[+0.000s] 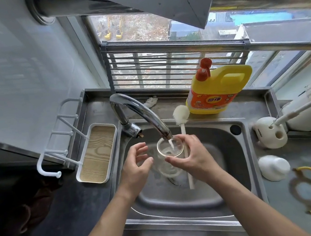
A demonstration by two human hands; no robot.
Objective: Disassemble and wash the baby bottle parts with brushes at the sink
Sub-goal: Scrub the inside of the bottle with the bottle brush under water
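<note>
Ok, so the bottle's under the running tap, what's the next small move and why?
Probably take the brush with the left hand and work it inside the bottle. The right hand grips the bottle under the faucet, water is running in, the left hand is free beside it, and the brush leans in the sink just behind.

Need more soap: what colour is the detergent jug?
The detergent jug is yellow with an orange label; head view shows it.
</note>
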